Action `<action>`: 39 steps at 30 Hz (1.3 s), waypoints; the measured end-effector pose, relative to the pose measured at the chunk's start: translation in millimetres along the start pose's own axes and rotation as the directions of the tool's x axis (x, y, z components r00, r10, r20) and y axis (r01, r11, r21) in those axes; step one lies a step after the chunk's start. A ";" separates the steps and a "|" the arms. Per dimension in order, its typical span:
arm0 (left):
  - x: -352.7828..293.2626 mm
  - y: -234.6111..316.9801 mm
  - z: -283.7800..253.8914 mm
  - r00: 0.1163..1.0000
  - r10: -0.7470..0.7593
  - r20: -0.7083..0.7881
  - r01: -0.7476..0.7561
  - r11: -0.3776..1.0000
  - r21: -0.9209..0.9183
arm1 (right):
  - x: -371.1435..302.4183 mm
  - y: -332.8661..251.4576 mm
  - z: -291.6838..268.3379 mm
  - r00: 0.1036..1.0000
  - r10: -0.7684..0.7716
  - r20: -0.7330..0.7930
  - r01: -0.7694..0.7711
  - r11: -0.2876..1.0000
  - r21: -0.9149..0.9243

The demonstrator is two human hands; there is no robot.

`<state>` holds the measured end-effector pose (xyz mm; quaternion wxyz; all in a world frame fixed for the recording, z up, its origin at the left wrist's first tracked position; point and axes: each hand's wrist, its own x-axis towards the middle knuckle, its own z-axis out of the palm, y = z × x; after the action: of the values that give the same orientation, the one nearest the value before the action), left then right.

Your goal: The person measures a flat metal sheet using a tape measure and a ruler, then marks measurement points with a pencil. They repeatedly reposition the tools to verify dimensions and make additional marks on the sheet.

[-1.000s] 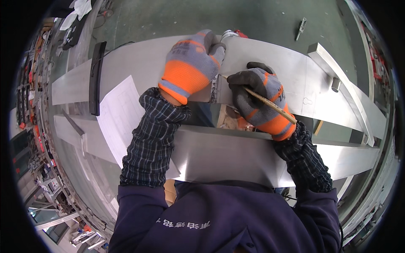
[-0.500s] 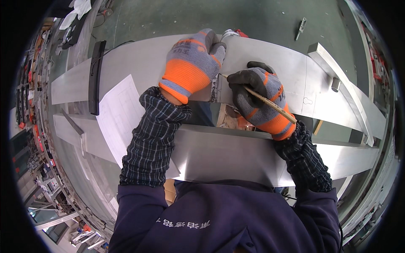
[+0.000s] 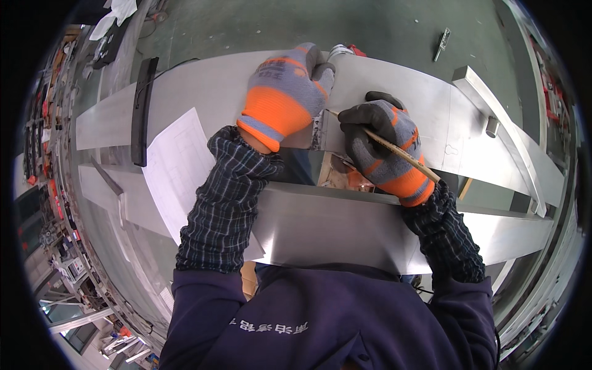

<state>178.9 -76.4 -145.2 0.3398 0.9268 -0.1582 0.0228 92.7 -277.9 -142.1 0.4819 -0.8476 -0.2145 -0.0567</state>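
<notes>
The left hand [image 3: 287,89] arches at the far end of the ruler [image 3: 317,134]; from here I cannot tell its grip. Right of the ruler, the right hand [image 3: 383,158] curls snugly around a pencil [image 3: 404,155].

Metal workshop, fabrication type. Long flat silver metal panel [image 3: 398,75] at far side, second long silver metal beam [image 3: 333,225] nearer; white paper sheet with thin-line drawing [image 3: 176,157] on left; grey-green hard floor [image 3: 382,28] beyond; cluttered band of red, black and grey tools or parts [image 3: 48,166] along left edge.
</notes>
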 end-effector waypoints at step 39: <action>24.6 20.2 -103.6 0.999 0.038 0.003 -0.038 0.999 -0.006 | -7.5 0.2 4.3 0.928 0.199 -0.315 -0.087 0.937 0.338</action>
<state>202.8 -31.8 -49.4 0.3416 0.9227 -0.1764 0.0275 85.5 -276.7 -146.9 0.6452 -0.7491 -0.0701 -0.1328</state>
